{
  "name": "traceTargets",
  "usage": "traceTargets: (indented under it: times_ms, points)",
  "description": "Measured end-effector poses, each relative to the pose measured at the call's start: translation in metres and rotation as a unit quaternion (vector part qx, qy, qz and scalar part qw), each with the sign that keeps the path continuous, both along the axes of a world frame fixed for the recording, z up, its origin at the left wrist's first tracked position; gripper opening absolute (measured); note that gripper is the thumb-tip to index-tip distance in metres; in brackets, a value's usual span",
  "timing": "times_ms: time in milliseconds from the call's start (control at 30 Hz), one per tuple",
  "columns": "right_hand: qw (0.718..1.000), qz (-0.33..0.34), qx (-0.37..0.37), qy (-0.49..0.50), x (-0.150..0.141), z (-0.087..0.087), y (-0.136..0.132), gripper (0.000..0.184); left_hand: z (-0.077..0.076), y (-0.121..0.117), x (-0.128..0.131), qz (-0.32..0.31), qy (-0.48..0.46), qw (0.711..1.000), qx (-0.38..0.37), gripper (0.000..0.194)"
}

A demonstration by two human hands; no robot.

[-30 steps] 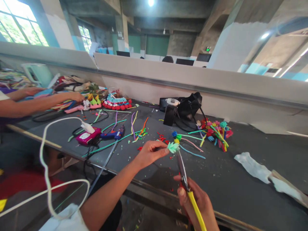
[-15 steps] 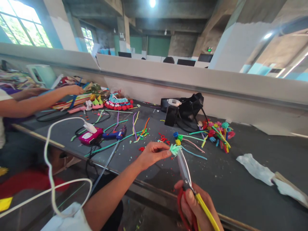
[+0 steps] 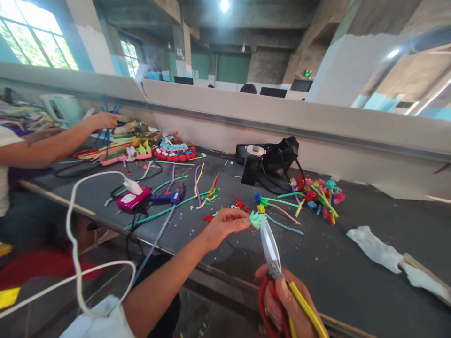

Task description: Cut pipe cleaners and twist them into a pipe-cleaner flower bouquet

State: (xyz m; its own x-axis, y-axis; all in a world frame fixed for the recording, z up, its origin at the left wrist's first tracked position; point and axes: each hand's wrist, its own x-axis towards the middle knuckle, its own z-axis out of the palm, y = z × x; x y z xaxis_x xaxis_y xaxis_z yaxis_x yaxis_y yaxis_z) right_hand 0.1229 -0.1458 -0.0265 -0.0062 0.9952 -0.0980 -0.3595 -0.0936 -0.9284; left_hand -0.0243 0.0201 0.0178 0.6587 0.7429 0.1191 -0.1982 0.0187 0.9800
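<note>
Between the thumb and fingers of my left hand [image 3: 227, 226] is a mint-green pipe-cleaner flower [image 3: 256, 219], its fuzzy petals pointing right. My right hand [image 3: 291, 300] grips scissors [image 3: 270, 246] with one red and one yellow handle. Their blades lie nearly together, tips up beside the flower's right edge. Just behind the flower, small blue, green and yellow pipe-cleaner flowers [image 3: 261, 208] rest on the dark table [image 3: 327, 263], stems trailing right.
A bunch of colourful pipe-cleaner flowers [image 3: 324, 195] lies right, near a black bag [image 3: 282, 152] and a phone [image 3: 251, 170]. Left are a blue glue gun [image 3: 169, 195], a magenta tissue pack [image 3: 134, 199] and a white cable [image 3: 72, 234]. A co-worker's arm [image 3: 59, 143] reaches in from the left.
The scissor blades have drawn closer together beside the flower. My left hand has barely moved. At left, the co-worker's hand has shifted, and blue strips now stand up near it.
</note>
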Motion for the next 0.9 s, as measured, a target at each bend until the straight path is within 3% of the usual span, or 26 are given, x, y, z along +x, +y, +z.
traceTargets:
  times_ms: [267, 500, 667, 900]
  points:
    - [0.994, -0.054, -0.004, -0.100, -0.004, 0.007, -0.001, 0.061, 0.003, 0.003, 0.003, 0.019, -0.033, 0.997, -0.060, 0.032]
    - [0.962, -0.113, -0.005, -0.247, -0.003, 0.005, 0.000, 0.060, 0.010, 0.000, 0.007, 0.073, -0.028, 0.996, -0.046, 0.032]
    - [0.942, -0.144, 0.014, -0.303, -0.003, 0.003, 0.003, 0.056, 0.010, -0.003, 0.008, 0.106, 0.023, 0.994, 0.022, 0.031]
    - [0.950, -0.136, -0.001, -0.282, -0.004, 0.002, 0.003, 0.058, 0.005, -0.002, 0.006, 0.112, 0.071, 0.982, 0.132, 0.030]
